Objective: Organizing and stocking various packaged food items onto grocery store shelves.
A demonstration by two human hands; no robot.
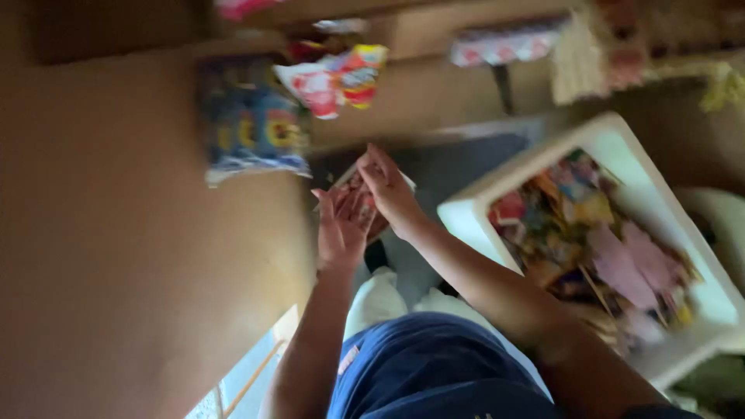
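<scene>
While the picture is blurred by movement, both hands meet just in front of the person's knees, over a small flat packet (358, 195) with red and white print. The left hand (339, 229) sits under and beside it with fingers raised and loosely spread, palm toward the packet, as if steadying it. The right hand (390, 190) lies across the top, fingers curled over the far edge, so the packet seems pressed between the two, though the grip itself is too smeared to be sure. To the right stands a white bin (621, 147) full of mixed colourful wrappers. Ahead, a blue bag (252, 124) and a red and white pouch (334, 81) rest on brown cardboard (116, 233).
</scene>
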